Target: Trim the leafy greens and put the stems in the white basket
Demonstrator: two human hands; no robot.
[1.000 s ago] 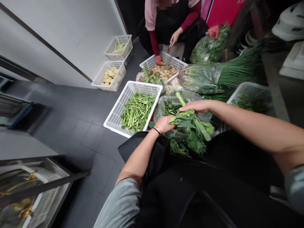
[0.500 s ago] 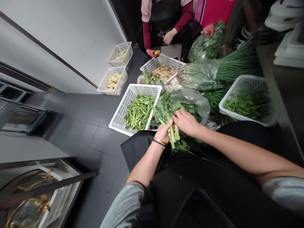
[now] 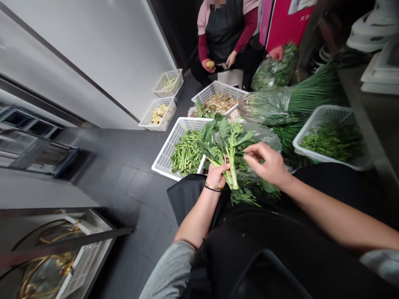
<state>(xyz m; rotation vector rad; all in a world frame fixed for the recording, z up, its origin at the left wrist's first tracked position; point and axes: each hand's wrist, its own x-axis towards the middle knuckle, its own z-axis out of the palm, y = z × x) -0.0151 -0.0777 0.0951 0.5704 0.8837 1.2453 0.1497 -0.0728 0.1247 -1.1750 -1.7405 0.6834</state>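
Note:
My left hand [image 3: 217, 173] is closed around the lower stalks of a bunch of leafy green stalks [image 3: 232, 155], which look like Chinese broccoli. Their leaves point away from me and the thick pale cut ends point towards me. Just right of the bunch, my right hand [image 3: 264, 162] is apart from it, fingers bent and loosely parted, with nothing visible in them. Beyond my left hand stands a white perforated basket [image 3: 163, 155] holding trimmed green stems [image 3: 187, 153]. Loose leafy greens [image 3: 249, 193] lie on my lap below the hands.
Across from me, a seated person [image 3: 224, 37] holds a potato [image 3: 210, 64] above a basket of peelings [image 3: 220, 101]. Peeled potatoes fill a small basket [image 3: 158, 115] at left. Bagged scallions [image 3: 314, 89] and a basket of greens [image 3: 333, 139] are at right, beside a metal table edge [image 3: 368, 124].
My right hand has come off the stalks and moved right. The bunch in my left hand stands more upright, leaves fanned out. The other person's potato is lifted from the basket edge.

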